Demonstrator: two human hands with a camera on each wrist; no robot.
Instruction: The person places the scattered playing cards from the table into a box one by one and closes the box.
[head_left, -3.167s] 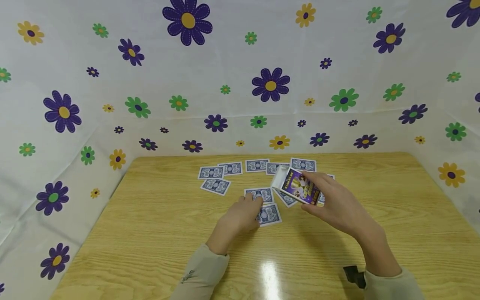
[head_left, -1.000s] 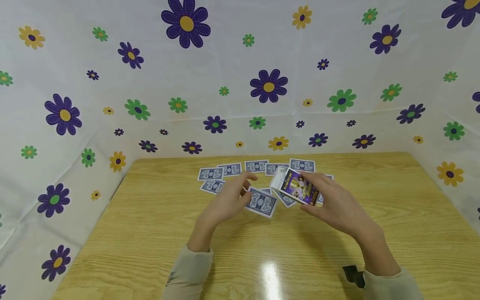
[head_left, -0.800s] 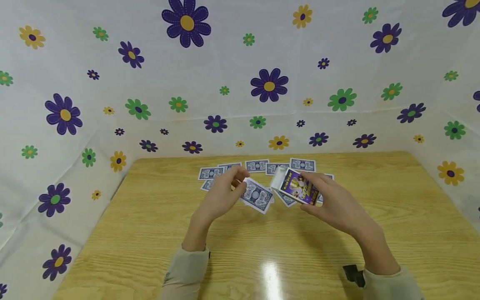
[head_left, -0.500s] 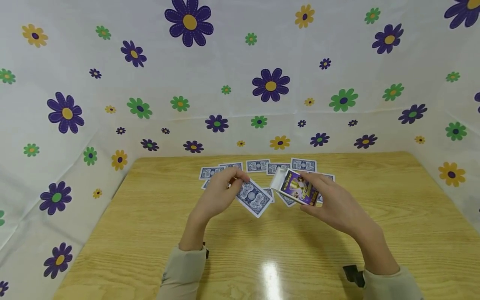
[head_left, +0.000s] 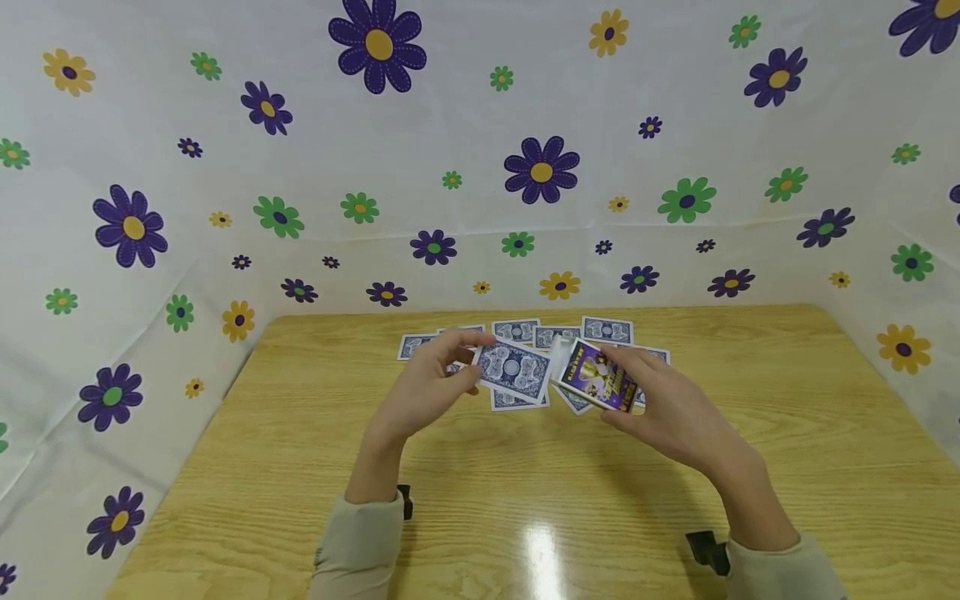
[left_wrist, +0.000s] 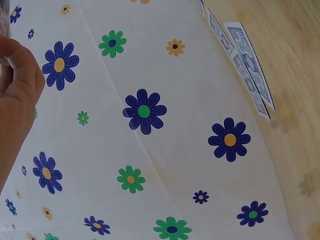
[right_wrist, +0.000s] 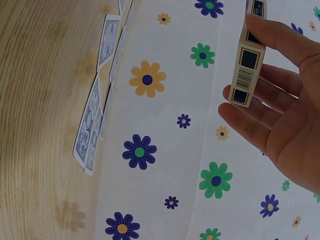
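While the left hand [head_left: 426,385] pinches a card [head_left: 513,368] and the right hand [head_left: 678,408] grips the box [head_left: 598,375], we advise squaring card to open end [head_left: 559,358] before pushing.

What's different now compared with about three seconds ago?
The left grip has picked up a card that lay nearest the person, lifting it off the table and moving it forward and slightly left, close to the open end of the card box. The right grip still holds the box in about the same place; the other cards look unmoved.
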